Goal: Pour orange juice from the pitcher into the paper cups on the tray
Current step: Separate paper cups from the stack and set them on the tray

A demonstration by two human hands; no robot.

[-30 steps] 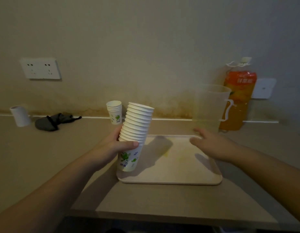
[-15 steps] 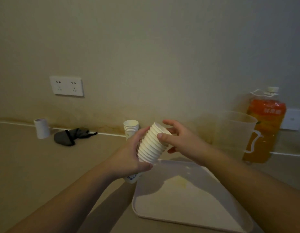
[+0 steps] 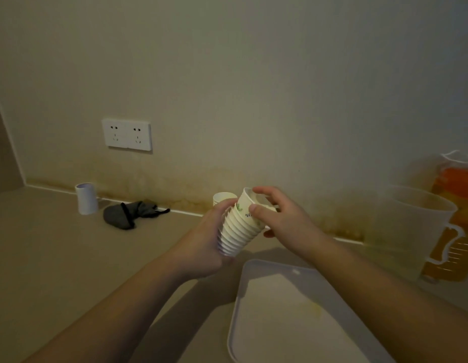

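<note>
My left hand (image 3: pixel 205 247) grips a tilted stack of white paper cups (image 3: pixel 237 231) above the counter, left of the tray. My right hand (image 3: pixel 282 218) pinches the top cup (image 3: pixel 247 203) at its rim, lifted partly out of the stack so its green print shows. The pale tray (image 3: pixel 288 323) lies at the lower right with a faint yellow stain and nothing on it. A clear plastic pitcher (image 3: pixel 413 226) stands at the right, looking empty. Behind it is an orange juice bottle (image 3: pixel 455 203), partly hidden.
A second short stack of cups (image 3: pixel 222 198) stands by the wall behind my hands. A dark cloth (image 3: pixel 128 214) and a small white cylinder (image 3: pixel 86 198) sit at the back left. A double wall socket (image 3: pixel 126 134) is above them.
My right hand came over from the tray to the stack and has drawn the top cup partly out. The view has shifted left and closer.
</note>
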